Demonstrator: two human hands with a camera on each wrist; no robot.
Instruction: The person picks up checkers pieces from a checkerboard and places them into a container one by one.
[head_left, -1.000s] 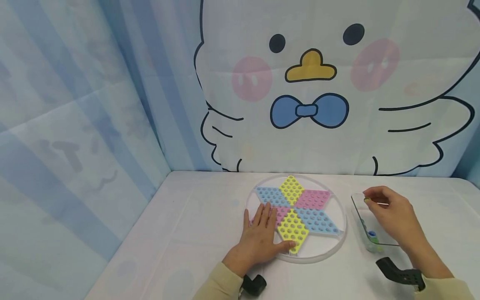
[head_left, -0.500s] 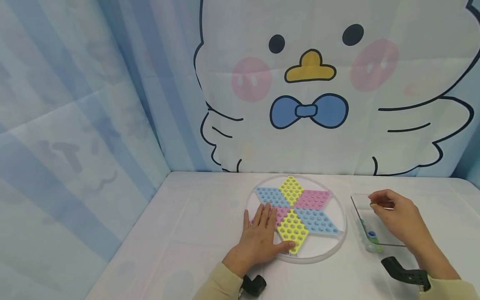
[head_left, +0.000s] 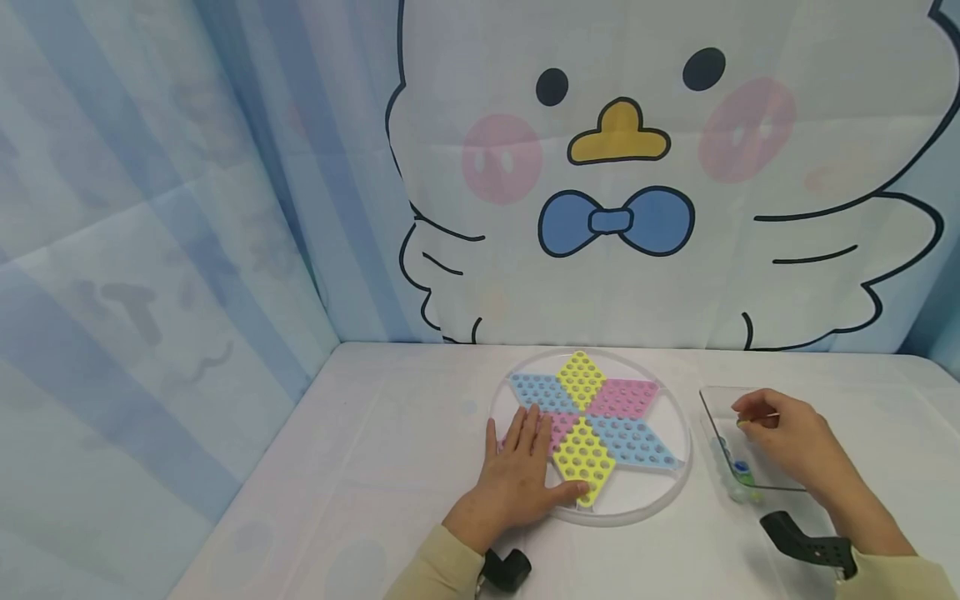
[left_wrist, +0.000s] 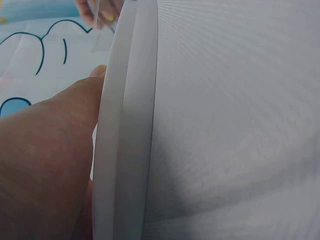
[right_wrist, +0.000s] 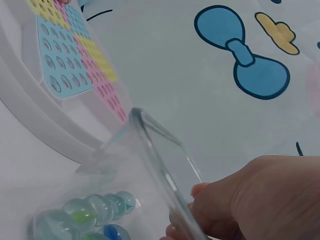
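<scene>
A round white board [head_left: 630, 518] carries a six-pointed star of pierced yellow, pink and blue sections, like a Chinese checkers board. My left hand [head_left: 513, 483] lies on its near left part, fingers spread and straight, thumb across the yellow section. To the right stands a clear plastic box [head_left: 715, 429] with several glass marbles [right_wrist: 102, 207] at its bottom, some with green or blue inside. Over the box, my right hand [head_left: 787, 437] pinches a small yellowish marble [head_left: 739, 422] between thumb and fingertips. Fingers cover most of that marble.
A white cloth [head_left: 360, 467] covers the table. Behind it hangs a curtain [head_left: 615, 300] printed with a cartoon bird, and a pale blue curtain [head_left: 150, 292] closes off the left. Each wrist wears a black camera mount [head_left: 806, 542].
My right hand has shifted slightly right and then lower over the box, still pinching the marble. The left hand has stayed on the board.
</scene>
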